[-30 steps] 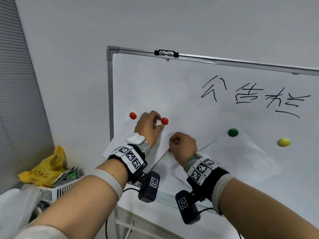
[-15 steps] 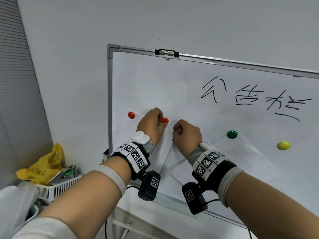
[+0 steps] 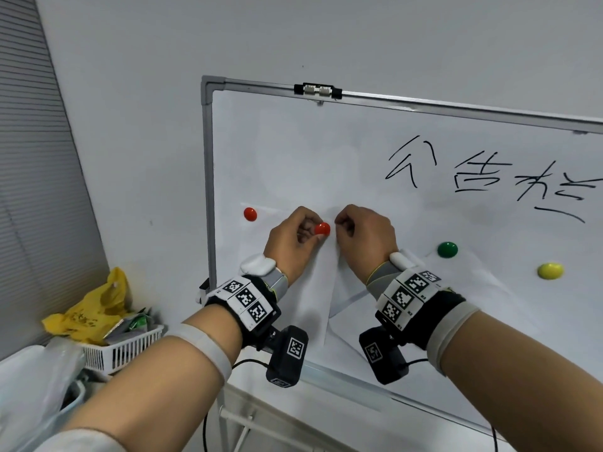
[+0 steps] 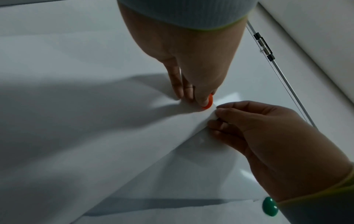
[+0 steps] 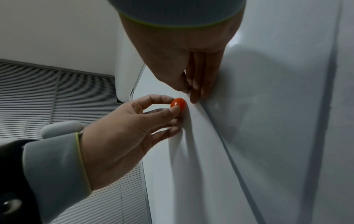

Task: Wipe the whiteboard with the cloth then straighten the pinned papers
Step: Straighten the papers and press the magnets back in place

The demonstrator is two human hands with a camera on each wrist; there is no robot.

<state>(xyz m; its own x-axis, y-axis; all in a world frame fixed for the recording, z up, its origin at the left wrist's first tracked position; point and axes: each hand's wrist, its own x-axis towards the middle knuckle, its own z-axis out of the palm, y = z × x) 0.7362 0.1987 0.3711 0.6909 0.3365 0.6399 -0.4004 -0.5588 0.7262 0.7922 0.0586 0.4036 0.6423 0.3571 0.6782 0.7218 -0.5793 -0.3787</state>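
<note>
Paper: we see a white sheet [image 3: 313, 288] on the whiteboard [image 3: 293, 151], hanging down below both sets of fingers, its long axis running roughly top to bottom and leaning a little.
Upper corner: the sheet's top right corner sits inside our right hand's [image 3: 365, 243] pinch, thumb and forefinger closed narrow on the paper's edge.
Loose magnet: our left hand [image 3: 290, 243] pinches a red magnet [image 3: 322, 229] between thumb and forefinger, just beside that corner; the other fingers touch the sheet.
Key relation: the magnet lies just left of the right fingertips, so we judge the left hand is the one to press it down while the right holds the corner level.
Fixed magnet: a second red magnet [image 3: 250, 214] pins the sheet's top left, well left of our fingers.
Neighbours: a green magnet [image 3: 447, 249] and a yellow magnet [image 3: 550, 271] hold another tilted sheet [image 3: 473, 288] to our right.
Writing: black marker strokes [image 3: 483, 177] remain above.
</note>
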